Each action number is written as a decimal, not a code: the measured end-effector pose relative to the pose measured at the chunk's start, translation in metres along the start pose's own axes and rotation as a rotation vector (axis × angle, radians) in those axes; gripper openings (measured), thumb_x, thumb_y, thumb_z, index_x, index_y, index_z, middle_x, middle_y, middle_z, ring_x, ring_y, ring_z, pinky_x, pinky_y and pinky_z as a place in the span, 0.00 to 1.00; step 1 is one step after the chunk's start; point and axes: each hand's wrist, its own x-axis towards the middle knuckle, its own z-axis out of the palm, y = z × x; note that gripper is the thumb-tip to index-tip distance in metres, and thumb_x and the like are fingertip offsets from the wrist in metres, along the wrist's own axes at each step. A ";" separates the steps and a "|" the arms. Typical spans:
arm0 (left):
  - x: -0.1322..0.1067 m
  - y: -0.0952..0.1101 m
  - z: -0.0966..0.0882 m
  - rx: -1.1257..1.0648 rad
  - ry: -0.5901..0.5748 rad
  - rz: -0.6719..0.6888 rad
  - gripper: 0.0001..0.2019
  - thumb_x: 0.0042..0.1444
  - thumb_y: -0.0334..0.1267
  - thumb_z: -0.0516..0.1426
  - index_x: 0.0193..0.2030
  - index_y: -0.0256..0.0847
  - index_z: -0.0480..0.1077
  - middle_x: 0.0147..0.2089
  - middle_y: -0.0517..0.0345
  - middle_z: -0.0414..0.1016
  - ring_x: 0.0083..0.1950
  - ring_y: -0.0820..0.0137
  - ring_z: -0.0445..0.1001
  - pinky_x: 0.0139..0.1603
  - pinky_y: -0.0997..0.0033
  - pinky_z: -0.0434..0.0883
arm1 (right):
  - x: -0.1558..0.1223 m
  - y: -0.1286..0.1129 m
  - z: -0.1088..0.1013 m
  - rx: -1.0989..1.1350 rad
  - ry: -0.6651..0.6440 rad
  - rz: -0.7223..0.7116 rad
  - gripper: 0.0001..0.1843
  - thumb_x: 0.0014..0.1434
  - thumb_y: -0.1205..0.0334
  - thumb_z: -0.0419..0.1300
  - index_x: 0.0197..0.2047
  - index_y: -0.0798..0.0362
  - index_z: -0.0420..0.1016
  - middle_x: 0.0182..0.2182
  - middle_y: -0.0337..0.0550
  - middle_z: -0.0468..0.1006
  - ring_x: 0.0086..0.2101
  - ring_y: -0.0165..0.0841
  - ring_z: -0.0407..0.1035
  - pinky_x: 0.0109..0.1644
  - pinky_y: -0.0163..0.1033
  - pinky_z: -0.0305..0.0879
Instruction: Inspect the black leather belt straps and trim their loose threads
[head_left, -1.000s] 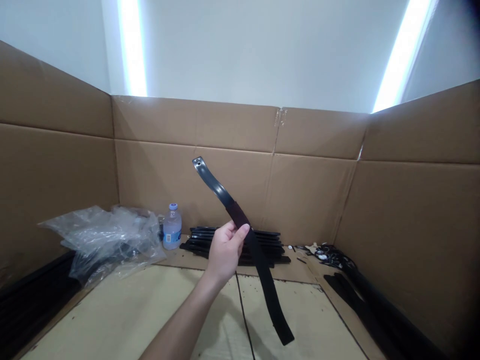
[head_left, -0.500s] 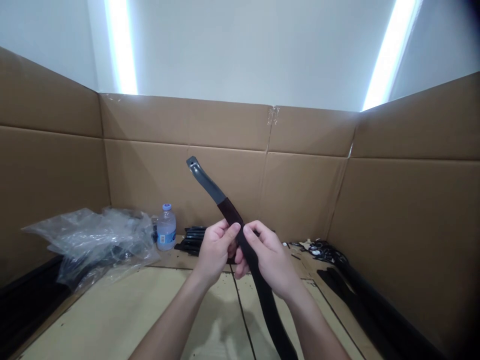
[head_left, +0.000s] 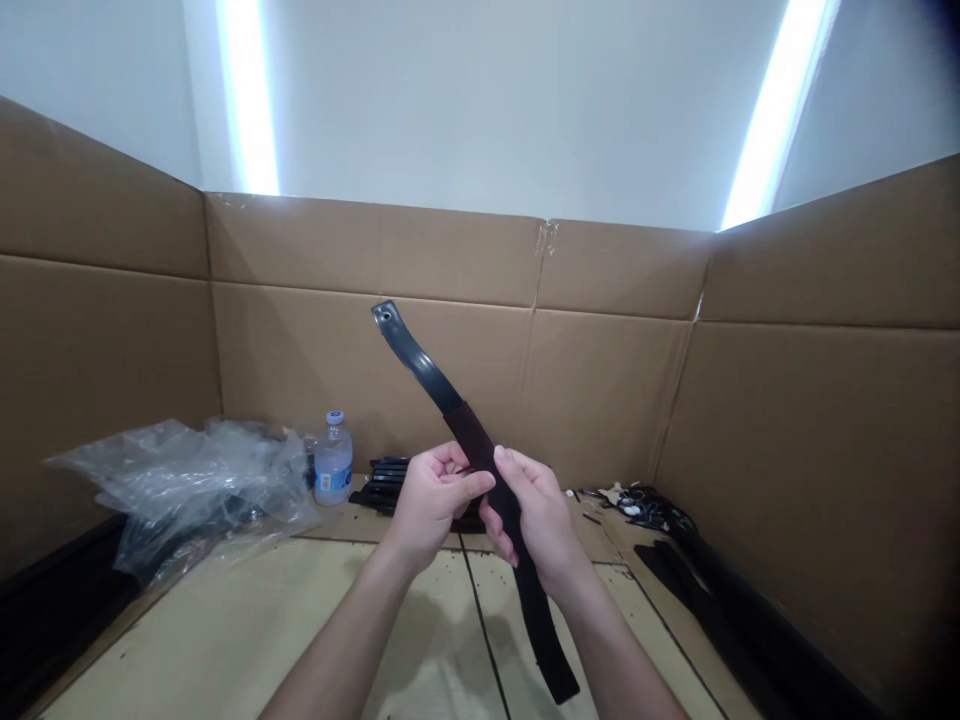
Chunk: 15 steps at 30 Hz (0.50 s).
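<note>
A curved, dark metal strip slants up and left in front of me, with a hole at its bare upper end. A fabric sleeve, dark brown near its upper edge and black below, covers the rest. My left hand pinches the sleeve's left side between thumb and fingers. On the other side, my right hand grips the sleeve, its thumb on the front and fingers curled behind. The sleeve's lower end hangs between my forearms, over the table.
A water bottle stands beside a heap of clear plastic bags. Black strips lie stacked behind my hands. Small black and white bits and black fabric lie at right. Cardboard walls surround the pale tabletop.
The strip has turned, showing more of its face and hole. The sleeve's lower end has come into view between my forearms. My hands have shifted only slightly along it.
</note>
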 end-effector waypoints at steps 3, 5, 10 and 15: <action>0.000 0.001 -0.002 -0.029 0.016 0.027 0.13 0.45 0.38 0.64 0.28 0.35 0.64 0.18 0.67 0.59 0.16 0.83 0.54 0.18 0.81 0.47 | -0.002 -0.005 0.002 0.059 -0.025 -0.037 0.18 0.60 0.46 0.50 0.29 0.53 0.61 0.16 0.34 0.69 0.12 0.23 0.56 0.12 0.26 0.49; 0.000 0.002 -0.001 -0.055 0.084 0.071 0.14 0.44 0.37 0.65 0.25 0.36 0.62 0.15 0.70 0.55 0.15 0.84 0.51 0.17 0.80 0.46 | -0.003 -0.008 0.002 0.050 -0.029 -0.127 0.17 0.60 0.50 0.53 0.26 0.53 0.59 0.19 0.36 0.71 0.16 0.23 0.59 0.16 0.27 0.53; 0.000 0.006 0.004 -0.036 0.197 0.143 0.14 0.43 0.37 0.65 0.23 0.36 0.62 0.14 0.71 0.54 0.15 0.83 0.49 0.17 0.80 0.45 | -0.001 -0.007 0.002 -0.033 0.001 -0.255 0.13 0.59 0.53 0.57 0.30 0.54 0.64 0.22 0.38 0.72 0.19 0.24 0.60 0.20 0.29 0.54; -0.002 0.010 0.007 -0.060 0.188 0.108 0.14 0.43 0.39 0.65 0.24 0.35 0.65 0.15 0.70 0.53 0.16 0.84 0.47 0.16 0.81 0.45 | 0.002 -0.006 0.000 0.007 0.015 -0.205 0.17 0.55 0.54 0.61 0.45 0.54 0.70 0.21 0.35 0.70 0.20 0.24 0.61 0.22 0.30 0.58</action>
